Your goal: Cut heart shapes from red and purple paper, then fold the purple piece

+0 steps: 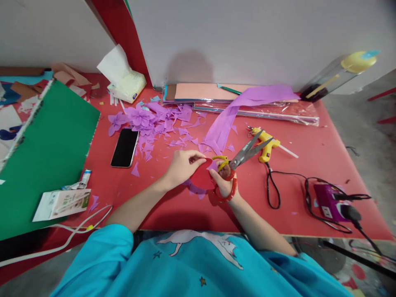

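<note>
My left hand pinches the upper left edge of a round red piece, paper or felt. Its thumb lies on top. In my right hand are scissors with yellow and red handles, their blades slightly apart and pointing away to the upper right. The right thumb also presses on the right edge of the red piece, beside a small purple scrap. More purple pieces stick out under the red piece's lower edge. Just beyond my hands lies a long purple strip.
Purple flowers and scraps lie near a phone. A yellow glue gun with its cord runs to a purple power block at right. Tissues, a green board and a tall bottle stand around the red table.
</note>
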`<state>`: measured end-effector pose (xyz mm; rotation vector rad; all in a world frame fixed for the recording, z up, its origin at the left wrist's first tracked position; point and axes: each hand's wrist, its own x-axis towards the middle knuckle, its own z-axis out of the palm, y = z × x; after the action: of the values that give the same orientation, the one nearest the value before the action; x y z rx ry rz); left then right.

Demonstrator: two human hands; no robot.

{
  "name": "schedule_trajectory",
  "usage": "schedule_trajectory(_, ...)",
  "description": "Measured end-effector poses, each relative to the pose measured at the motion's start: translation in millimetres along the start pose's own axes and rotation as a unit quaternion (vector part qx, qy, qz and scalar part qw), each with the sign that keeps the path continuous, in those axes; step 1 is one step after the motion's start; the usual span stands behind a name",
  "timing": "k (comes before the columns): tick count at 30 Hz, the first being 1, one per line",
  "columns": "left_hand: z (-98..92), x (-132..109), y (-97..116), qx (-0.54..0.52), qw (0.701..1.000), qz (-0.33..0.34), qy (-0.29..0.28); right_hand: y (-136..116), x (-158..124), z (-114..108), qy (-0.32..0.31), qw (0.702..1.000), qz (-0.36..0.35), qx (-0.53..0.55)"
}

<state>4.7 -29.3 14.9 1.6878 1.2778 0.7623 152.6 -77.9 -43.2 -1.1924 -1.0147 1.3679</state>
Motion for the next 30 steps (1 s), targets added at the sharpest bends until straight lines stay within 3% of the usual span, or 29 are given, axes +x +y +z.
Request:
schedule_trajectory(3, -3.3, 1.7, -1.5, -0.047, 0.998, -0.022, 0.027, 1.9, -0.3, 0.6, 0.058, 0.998, -0.037, 0.011)
schedule_trajectory(6, -6.3, 3.5, -2.3, -0.085, 0.995, -0.039, 0.033, 2.8, -2.2, 1.4, 0.077, 0.996, -0.041, 0.009)
schedule_trajectory(18, -10.6, 5.9, 3.3, -0.137, 0.986, -0.095, 0.026, 5.4, -3.1, -0.4, 0.084, 0.995, -0.053, -0.003)
schedule_trajectory(26, -19.7, 10.8, -9.5, -0.183, 0.977, -0.059, 0.087, 17.6, -4.2, -8.5, -0.035, 0.999, 0.003, -0.005)
schedule_trajectory(30, -31.2, 14.0, -12.6, -0.207, 0.969, -0.044, 0.128, 20.8, -4.9, -14.2, -0.128, 0.991, -0.015, -0.030)
